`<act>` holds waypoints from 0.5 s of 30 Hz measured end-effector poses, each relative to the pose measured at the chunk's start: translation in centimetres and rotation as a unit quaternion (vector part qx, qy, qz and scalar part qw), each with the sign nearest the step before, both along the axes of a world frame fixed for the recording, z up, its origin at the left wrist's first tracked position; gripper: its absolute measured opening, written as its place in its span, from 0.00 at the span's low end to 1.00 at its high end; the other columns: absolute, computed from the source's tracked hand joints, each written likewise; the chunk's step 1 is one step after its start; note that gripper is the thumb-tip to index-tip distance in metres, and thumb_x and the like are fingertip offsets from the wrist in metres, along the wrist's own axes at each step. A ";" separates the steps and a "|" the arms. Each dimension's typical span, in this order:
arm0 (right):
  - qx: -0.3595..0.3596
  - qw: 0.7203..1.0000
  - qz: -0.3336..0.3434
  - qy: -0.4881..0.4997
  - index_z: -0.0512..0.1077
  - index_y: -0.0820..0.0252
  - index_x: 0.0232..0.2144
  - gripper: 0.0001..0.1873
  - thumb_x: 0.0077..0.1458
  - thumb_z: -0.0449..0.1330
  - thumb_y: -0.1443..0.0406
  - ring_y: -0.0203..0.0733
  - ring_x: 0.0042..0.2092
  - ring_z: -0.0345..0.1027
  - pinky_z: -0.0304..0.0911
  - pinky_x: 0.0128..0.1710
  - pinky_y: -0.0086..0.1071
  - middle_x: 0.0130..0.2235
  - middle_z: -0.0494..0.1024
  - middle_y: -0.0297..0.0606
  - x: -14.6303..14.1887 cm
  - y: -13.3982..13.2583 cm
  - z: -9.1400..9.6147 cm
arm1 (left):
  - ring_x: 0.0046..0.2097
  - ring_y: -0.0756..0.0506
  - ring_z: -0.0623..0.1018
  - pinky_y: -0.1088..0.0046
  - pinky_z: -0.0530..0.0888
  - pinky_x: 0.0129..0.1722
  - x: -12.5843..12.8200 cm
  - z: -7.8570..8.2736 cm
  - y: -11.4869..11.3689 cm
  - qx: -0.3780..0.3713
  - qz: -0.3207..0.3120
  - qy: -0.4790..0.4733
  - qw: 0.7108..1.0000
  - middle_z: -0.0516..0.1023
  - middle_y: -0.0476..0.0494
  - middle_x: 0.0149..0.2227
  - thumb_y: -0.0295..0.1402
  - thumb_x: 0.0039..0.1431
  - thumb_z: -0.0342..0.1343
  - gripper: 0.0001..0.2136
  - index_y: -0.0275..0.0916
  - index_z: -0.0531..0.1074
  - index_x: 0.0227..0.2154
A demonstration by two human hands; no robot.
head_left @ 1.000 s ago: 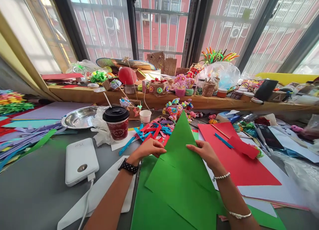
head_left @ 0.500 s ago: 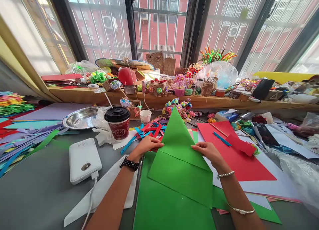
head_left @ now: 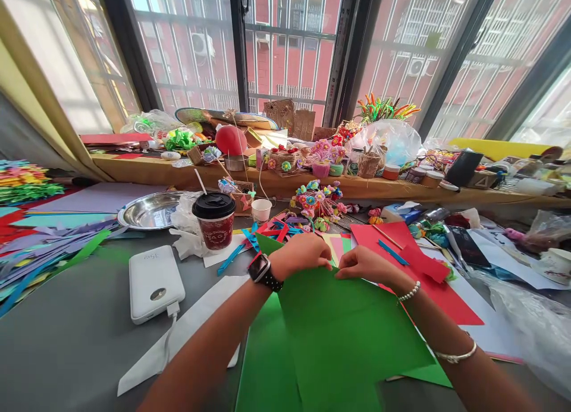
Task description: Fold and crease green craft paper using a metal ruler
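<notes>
Both of my hands pinch a sheet of green paper (head_left: 348,335) along its top edge, close together near the middle. My left hand (head_left: 303,254), with a watch on its wrist, curls over the edge, and a green corner pokes out beyond it on the left. My right hand (head_left: 368,264) grips the same edge just to the right, thumb against fingers. Beneath lies more green paper (head_left: 263,358) on the grey table. The held sheet tilts up toward me and hides part of what is under it.
To the left are a white power bank (head_left: 156,284) with a cable, a lidded paper cup (head_left: 215,222) with a straw, and a metal plate (head_left: 129,217). Red paper (head_left: 446,299) lies on white sheets at right. Blue and red strips (head_left: 281,229) sit behind my hands.
Both hands have come together at the sheet's top edge. The green paper's pointed tip no longer stands up in the middle; its plain face now spreads toward me and to the right.
</notes>
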State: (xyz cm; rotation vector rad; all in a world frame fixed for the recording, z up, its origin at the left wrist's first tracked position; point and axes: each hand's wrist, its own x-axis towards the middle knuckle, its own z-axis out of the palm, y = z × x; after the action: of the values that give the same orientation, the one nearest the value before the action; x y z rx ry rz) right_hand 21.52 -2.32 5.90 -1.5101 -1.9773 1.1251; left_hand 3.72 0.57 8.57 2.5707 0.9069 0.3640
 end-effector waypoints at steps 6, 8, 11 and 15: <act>-0.008 0.998 0.059 -0.025 0.72 0.62 0.15 0.11 0.37 0.59 0.60 0.29 0.19 0.47 0.42 0.19 0.26 0.14 0.61 0.27 0.1 0.8 0.3 | 0.26 0.50 0.71 0.78 0.61 0.25 -0.1 -1.1 1.5 -0.078 -0.038 0.006 0.996 0.76 0.51 0.22 0.28 0.44 0.56 0.04 0.39 0.77 0.22; -0.016 0.997 0.074 -0.027 0.73 0.62 0.16 0.11 0.38 0.58 0.59 0.28 0.19 0.47 0.42 0.18 0.26 0.14 0.62 0.27 0.6 1.0 0.2 | 0.26 0.50 0.72 0.79 0.62 0.25 -0.7 -1.5 1.9 -0.104 -0.036 0.005 0.994 0.76 0.50 0.23 0.30 0.44 0.56 0.05 0.37 0.77 0.23; -0.027 0.996 0.082 -0.035 0.73 0.62 0.15 0.11 0.37 0.60 0.60 0.28 0.18 0.46 0.41 0.18 0.26 0.13 0.61 0.27 1.6 1.1 -0.1 | 0.27 0.48 0.72 0.78 0.62 0.25 -1.7 -2.3 2.5 -0.137 -0.024 0.005 0.990 0.77 0.48 0.23 0.32 0.43 0.57 0.06 0.36 0.77 0.23; -0.052 0.995 0.077 -0.046 0.73 0.62 0.15 0.11 0.38 0.59 0.60 0.30 0.18 0.54 0.49 0.18 0.25 0.14 0.65 0.30 3.7 0.8 -0.5 | 0.28 0.48 0.73 0.79 0.63 0.27 -2.8 -3.3 2.9 -0.168 -0.015 -0.003 0.986 0.77 0.48 0.23 0.33 0.42 0.57 0.07 0.36 0.77 0.22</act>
State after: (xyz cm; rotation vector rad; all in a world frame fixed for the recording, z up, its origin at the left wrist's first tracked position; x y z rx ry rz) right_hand 25.19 -1.55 5.38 -1.5059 -2.1590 1.2592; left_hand 0.90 3.45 5.27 2.2693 0.8469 0.1902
